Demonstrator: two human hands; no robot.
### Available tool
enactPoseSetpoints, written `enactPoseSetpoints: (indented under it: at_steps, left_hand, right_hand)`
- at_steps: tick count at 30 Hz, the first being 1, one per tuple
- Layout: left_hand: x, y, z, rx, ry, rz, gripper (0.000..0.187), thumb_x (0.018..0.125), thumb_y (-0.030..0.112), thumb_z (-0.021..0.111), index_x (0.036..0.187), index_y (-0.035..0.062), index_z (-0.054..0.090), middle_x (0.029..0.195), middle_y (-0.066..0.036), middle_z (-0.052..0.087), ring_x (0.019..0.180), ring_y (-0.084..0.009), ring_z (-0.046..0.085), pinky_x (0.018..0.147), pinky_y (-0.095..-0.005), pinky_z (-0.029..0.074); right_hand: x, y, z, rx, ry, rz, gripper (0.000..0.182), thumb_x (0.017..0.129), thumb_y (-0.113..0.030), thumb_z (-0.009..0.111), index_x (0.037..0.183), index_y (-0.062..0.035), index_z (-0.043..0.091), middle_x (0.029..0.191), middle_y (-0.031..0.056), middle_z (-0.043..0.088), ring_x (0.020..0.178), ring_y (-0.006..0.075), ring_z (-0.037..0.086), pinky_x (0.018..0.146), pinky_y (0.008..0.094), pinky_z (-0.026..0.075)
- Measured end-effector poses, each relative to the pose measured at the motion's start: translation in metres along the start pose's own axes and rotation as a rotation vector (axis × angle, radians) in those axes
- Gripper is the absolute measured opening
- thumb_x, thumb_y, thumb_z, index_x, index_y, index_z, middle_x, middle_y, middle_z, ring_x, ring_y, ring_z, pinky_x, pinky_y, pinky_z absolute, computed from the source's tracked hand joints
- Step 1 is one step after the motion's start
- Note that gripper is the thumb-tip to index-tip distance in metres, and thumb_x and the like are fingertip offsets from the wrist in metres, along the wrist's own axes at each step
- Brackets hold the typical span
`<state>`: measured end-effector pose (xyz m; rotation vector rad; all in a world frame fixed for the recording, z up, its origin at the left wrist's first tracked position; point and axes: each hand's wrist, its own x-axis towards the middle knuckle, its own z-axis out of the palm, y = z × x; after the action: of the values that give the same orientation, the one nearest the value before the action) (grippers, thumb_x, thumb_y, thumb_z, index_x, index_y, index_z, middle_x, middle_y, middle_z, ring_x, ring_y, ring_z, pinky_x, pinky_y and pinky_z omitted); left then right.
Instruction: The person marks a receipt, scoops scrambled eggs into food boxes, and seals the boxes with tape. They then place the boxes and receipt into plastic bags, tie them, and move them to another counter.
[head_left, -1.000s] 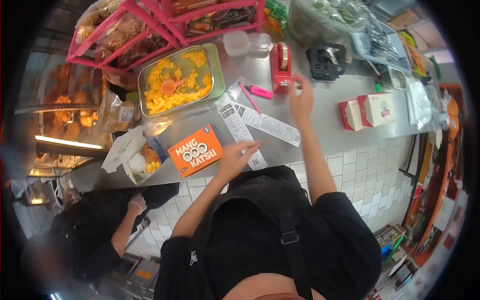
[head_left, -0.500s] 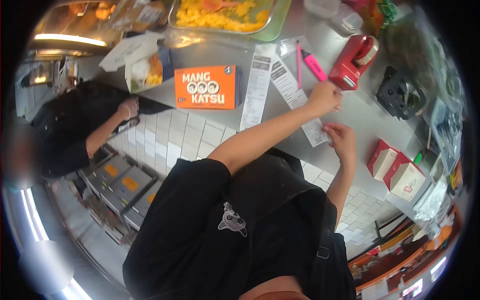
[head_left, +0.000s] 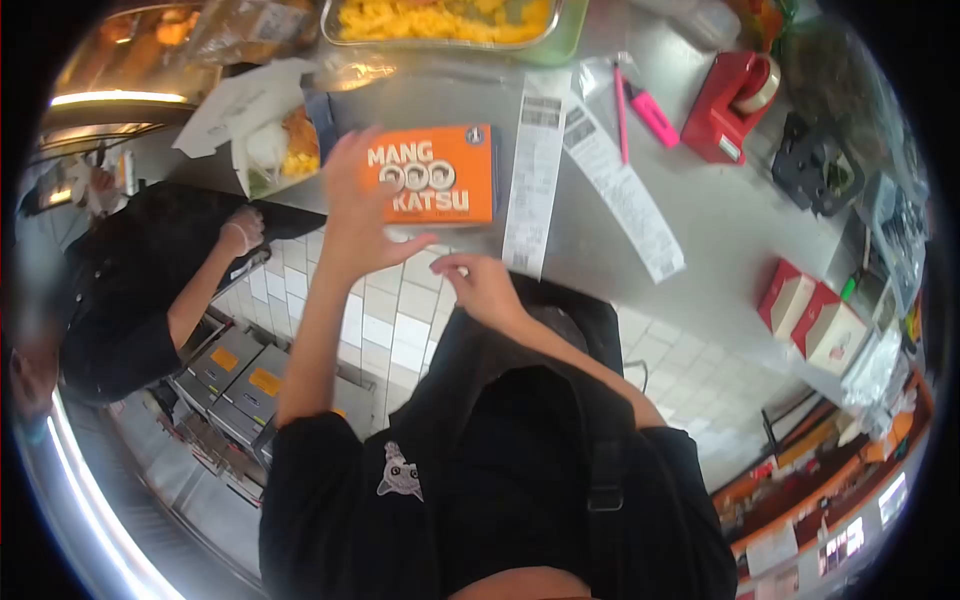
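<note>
My left hand (head_left: 352,205) is over the left end of the orange box (head_left: 440,178), thumb apart from the blurred fingers, holding nothing visible. Just below the box's front edge is my right hand (head_left: 480,285), its thumb and forefinger pressed together; anything between them is too small to make out. The box lies flat on the metal counter (head_left: 610,260). To its right are a long receipt (head_left: 535,180) and a second, slanted receipt (head_left: 625,190). A pink pen (head_left: 621,115) and a pink highlighter (head_left: 654,116) lie near a red tape dispenser (head_left: 722,110).
An open food carton (head_left: 270,150) stands left of the box, and a glass tray of yellow food (head_left: 440,22) is behind. Red-and-white cartons (head_left: 810,315) and a black holder (head_left: 815,165) are at right. A co-worker's gloved hand (head_left: 242,230) is at left.
My left hand has moved left from the tape dispenser to the orange box, and its fingers have spread. My right hand has left the slanted receipt and moved left, below the box.
</note>
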<state>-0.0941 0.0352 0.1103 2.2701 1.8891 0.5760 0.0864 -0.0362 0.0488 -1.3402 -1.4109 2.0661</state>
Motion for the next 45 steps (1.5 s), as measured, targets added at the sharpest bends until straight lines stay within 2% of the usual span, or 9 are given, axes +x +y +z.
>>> enactPoseSetpoints:
  at_steps: [6,9,11,15,21,30,37,41,45]
  left_hand:
    - [0.038,-0.036,0.022,0.085,-0.575,0.207,0.067,0.048,0.024,0.078,0.106,0.0103,0.047,0.134,-0.024,0.031,0.122,-0.0386,0.034,0.098,-0.0477,0.029]
    - [0.056,-0.052,-0.006,-0.502,-0.871,-0.076,0.081,0.046,0.018,0.078,0.119,0.0083,0.045,0.138,-0.022,0.032,0.120,-0.0324,0.040,0.097,-0.0409,0.034]
    - [0.045,-0.051,-0.039,-1.189,-0.892,-0.730,0.101,0.041,0.008,0.077,0.133,0.0019,0.035,0.133,-0.020,0.040,0.112,-0.0277,0.049,0.094,-0.0335,0.038]
    - [0.025,-0.042,-0.054,-1.365,-1.004,-0.446,0.096,0.042,0.013,0.080,0.127,-0.0010,0.038,0.120,-0.014,0.049,0.108,-0.0228,0.051,0.093,-0.0316,0.038]
    - [0.012,-0.003,0.019,0.064,-0.200,0.136,0.065,0.051,0.022,0.075,0.108,0.0093,0.047,0.118,-0.017,0.043,0.108,-0.0303,0.045,0.090,-0.0410,0.035]
    - [0.054,0.137,0.088,-0.800,-0.083,0.294,0.018,0.073,0.017,0.067,0.088,0.0101,0.062,0.091,-0.004,0.062,0.093,-0.0226,0.057,0.089,-0.0378,0.036]
    - [0.032,-0.062,-0.030,-0.009,0.701,-0.181,0.021,0.068,0.010,0.068,0.088,0.0078,0.061,0.092,-0.007,0.062,0.091,-0.0272,0.056,0.083,-0.0378,0.040]
    - [0.007,-0.163,-0.113,0.359,0.534,-0.278,0.054,0.080,0.038,0.060,0.124,0.0097,0.047,0.116,-0.010,0.055,0.113,-0.0258,0.047,0.094,-0.0487,0.028]
    - [-0.003,-0.203,-0.143,0.125,0.302,-0.348,0.040,0.086,0.037,0.054,0.117,0.0112,0.054,0.111,-0.007,0.058,0.110,-0.0247,0.049,0.095,-0.0529,0.024]
  right_hand:
    - [0.016,0.005,0.019,-0.024,0.429,-0.150,0.018,0.083,-0.009,0.059,0.084,-0.0025,0.043,0.068,0.0135,0.061,0.055,0.0297,0.059,0.050,0.0337,0.045]
    - [0.045,-0.018,0.014,-0.068,0.681,-0.309,0.032,0.078,-0.012,0.069,0.080,-0.0050,0.037,0.056,0.0090,0.051,0.042,0.0208,0.049,0.043,0.0305,0.040]
    - [0.052,-0.038,0.010,0.125,0.691,-0.577,0.041,0.071,-0.016,0.078,0.077,-0.0075,0.038,0.051,0.0022,0.044,0.042,0.0106,0.041,0.042,0.0255,0.036]
    - [0.045,-0.028,-0.027,0.131,0.599,-0.287,0.040,0.069,-0.018,0.080,0.076,-0.0077,0.042,0.053,-0.0035,0.048,0.046,0.0044,0.041,0.043,0.0207,0.034]
    - [-0.023,-0.033,-0.176,-0.115,1.054,-0.355,0.027,0.078,-0.016,0.070,0.098,-0.0029,0.056,0.092,0.0040,0.064,0.069,0.0061,0.055,0.057,0.0197,0.041]
    - [0.001,-0.047,-0.270,-0.378,1.031,-0.434,0.036,0.082,-0.026,0.066,0.110,-0.0039,0.059,0.107,0.0077,0.061,0.092,0.0159,0.057,0.079,0.0293,0.046]
    - [-0.003,-0.071,-0.164,-0.226,0.771,-0.401,0.023,0.086,-0.012,0.060,0.106,-0.0013,0.059,0.099,0.0067,0.060,0.089,0.0131,0.055,0.079,0.0257,0.046]
    - [0.019,-0.120,-0.100,-0.231,0.533,-0.566,0.015,0.086,-0.008,0.057,0.099,-0.0022,0.061,0.098,0.0048,0.062,0.084,0.0124,0.057,0.078,0.0251,0.045]
    - [0.067,-0.184,0.003,-0.335,0.172,-0.521,0.022,0.084,-0.014,0.059,0.099,0.0018,0.060,0.090,0.0138,0.065,0.086,0.0235,0.062,0.077,0.0321,0.048]
